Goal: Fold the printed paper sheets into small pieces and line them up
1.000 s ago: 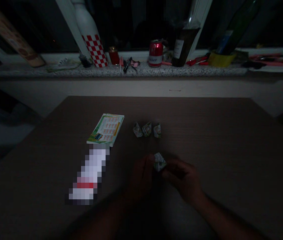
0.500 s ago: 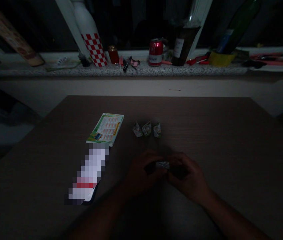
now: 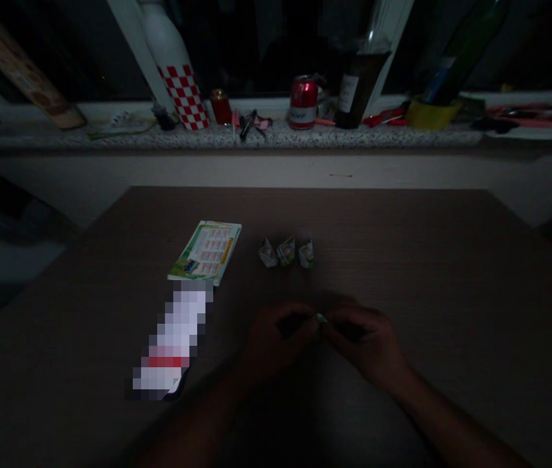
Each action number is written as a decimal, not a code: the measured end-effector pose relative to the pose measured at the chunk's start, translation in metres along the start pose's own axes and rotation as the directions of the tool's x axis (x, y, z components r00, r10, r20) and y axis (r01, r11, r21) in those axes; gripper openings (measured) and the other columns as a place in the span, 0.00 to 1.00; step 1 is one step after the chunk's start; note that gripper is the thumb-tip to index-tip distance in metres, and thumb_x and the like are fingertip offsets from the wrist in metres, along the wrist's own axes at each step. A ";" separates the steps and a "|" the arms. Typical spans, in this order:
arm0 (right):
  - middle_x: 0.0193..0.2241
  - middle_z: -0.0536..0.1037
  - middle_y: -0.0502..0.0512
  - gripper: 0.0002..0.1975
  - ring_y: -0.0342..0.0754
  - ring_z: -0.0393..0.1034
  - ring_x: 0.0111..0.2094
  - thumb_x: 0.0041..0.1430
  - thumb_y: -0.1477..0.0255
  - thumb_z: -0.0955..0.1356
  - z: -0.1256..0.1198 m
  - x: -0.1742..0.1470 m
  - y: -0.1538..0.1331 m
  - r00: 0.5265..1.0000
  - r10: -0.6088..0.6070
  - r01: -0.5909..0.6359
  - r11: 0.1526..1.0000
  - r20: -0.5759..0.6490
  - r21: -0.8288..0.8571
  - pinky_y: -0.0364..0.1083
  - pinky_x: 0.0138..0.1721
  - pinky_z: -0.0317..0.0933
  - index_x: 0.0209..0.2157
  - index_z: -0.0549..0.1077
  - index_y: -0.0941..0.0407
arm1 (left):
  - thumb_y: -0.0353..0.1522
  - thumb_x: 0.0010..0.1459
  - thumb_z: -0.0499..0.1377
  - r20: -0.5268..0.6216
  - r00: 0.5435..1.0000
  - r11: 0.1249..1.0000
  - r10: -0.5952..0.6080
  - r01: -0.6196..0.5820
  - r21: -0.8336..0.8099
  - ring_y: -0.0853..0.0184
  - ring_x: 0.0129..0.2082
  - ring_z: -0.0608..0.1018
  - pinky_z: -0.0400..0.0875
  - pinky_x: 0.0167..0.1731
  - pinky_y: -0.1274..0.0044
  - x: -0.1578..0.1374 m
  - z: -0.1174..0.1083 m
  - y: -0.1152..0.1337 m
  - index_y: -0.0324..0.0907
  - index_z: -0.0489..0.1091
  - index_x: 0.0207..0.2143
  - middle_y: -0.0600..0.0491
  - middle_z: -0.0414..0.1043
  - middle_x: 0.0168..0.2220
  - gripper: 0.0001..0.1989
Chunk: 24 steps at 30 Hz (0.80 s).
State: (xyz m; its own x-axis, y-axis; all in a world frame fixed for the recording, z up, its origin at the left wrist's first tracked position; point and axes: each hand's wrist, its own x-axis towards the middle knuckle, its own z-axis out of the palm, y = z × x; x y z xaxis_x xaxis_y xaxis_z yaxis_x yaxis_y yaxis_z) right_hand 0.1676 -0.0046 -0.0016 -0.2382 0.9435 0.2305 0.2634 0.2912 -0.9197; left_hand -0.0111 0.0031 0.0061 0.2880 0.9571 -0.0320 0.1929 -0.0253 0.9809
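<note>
Between the fingertips of both hands is a small piece of folded paper; only a pale greenish bit of it shows. My left hand pinches it from the left, thumb and fingers closed. From the right, my right hand pinches the same paper. Beyond the hands stand three small folded paper shapes in a row: a left one, a middle one and a right one. The scene is dim, so the folds are hard to make out.
Left of the hands lie a stack of printed calendar cards and a phone with a blurred screen, on the wooden table. Along the windowsill behind stand a checkered bottle, a red can and other items.
The paper has turned in my fingers, from a pale flat strip to a small greenish tip. My fingertips have come closer together around it.
</note>
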 end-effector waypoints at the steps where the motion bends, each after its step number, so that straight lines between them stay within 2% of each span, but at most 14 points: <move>1: 0.25 0.76 0.52 0.04 0.43 0.69 0.27 0.55 0.74 0.69 0.000 -0.001 0.000 1.000 0.010 -0.010 1.000 0.015 -0.002 0.42 0.28 0.62 0.28 0.76 0.56 | 0.33 0.54 0.63 0.025 0.999 0.999 0.024 -0.025 0.047 0.66 0.34 0.78 0.69 0.35 0.77 0.000 -0.001 0.002 0.40 0.76 0.35 0.51 0.78 0.33 0.07; 3: 0.24 0.75 0.51 0.04 0.43 0.68 0.26 0.55 0.73 0.69 0.002 -0.002 0.001 0.998 0.053 -0.053 0.998 0.033 0.016 0.42 0.27 0.61 0.27 0.75 0.56 | 0.33 0.55 0.62 0.015 0.998 0.994 0.058 -0.059 0.088 0.67 0.32 0.77 0.68 0.34 0.78 0.000 -0.001 0.004 0.40 0.77 0.32 0.52 0.77 0.31 0.05; 6: 0.23 0.75 0.49 0.04 0.42 0.68 0.24 0.53 0.70 0.71 0.008 -0.003 0.001 0.983 0.181 -0.184 0.979 0.044 0.086 0.41 0.26 0.61 0.30 0.76 0.57 | 0.33 0.57 0.60 -0.046 0.996 0.997 0.074 -0.073 0.028 0.69 0.30 0.76 0.68 0.32 0.79 0.001 0.000 0.001 0.40 0.76 0.30 0.53 0.76 0.28 0.07; 9: 0.21 0.75 0.48 0.08 0.41 0.66 0.22 0.49 0.67 0.74 0.013 -0.003 0.001 0.945 0.319 -0.328 0.921 0.079 0.209 0.39 0.23 0.60 0.29 0.77 0.57 | 0.33 0.57 0.61 -0.114 0.992 0.998 0.054 -0.059 -0.039 0.69 0.30 0.76 0.68 0.30 0.81 0.001 0.002 -0.004 0.39 0.76 0.30 0.54 0.76 0.28 0.07; 11: 0.19 0.75 0.48 0.10 0.40 0.66 0.21 0.47 0.66 0.75 0.014 -0.001 -0.001 0.926 0.366 -0.377 0.874 0.096 0.307 0.39 0.22 0.60 0.26 0.77 0.58 | 0.33 0.57 0.61 -0.133 0.990 0.996 0.051 -0.060 -0.060 0.70 0.29 0.76 0.67 0.30 0.81 0.001 0.004 -0.006 0.39 0.76 0.30 0.54 0.76 0.28 0.07; 19: 0.19 0.77 0.49 0.13 0.41 0.69 0.20 0.40 0.64 0.78 0.011 0.003 -0.003 0.904 0.398 -0.419 0.756 0.155 0.502 0.40 0.23 0.65 0.22 0.77 0.58 | 0.34 0.54 0.63 -0.187 0.982 0.984 -0.015 -0.019 -0.178 0.68 0.27 0.76 0.69 0.28 0.79 0.001 0.008 -0.003 0.39 0.76 0.28 0.53 0.76 0.25 0.07; 24: 0.18 0.77 0.48 0.12 0.39 0.70 0.20 0.41 0.66 0.78 0.012 0.003 -0.003 0.903 0.397 -0.422 0.739 0.167 0.525 0.38 0.23 0.65 0.22 0.77 0.57 | 0.33 0.54 0.62 -0.207 0.978 0.989 0.010 -0.040 -0.141 0.68 0.27 0.77 0.70 0.28 0.79 -0.001 0.009 -0.003 0.39 0.76 0.28 0.53 0.77 0.26 0.06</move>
State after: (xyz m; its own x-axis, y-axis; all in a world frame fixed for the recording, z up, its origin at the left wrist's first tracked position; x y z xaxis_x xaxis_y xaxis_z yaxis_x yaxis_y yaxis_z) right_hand 0.1549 -0.0049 -0.0019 -0.2662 0.9407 -0.2100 -0.1950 -0.2660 -0.9440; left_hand -0.0036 0.0001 0.0017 0.0894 0.9958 0.0183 0.0470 -0.0226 0.9986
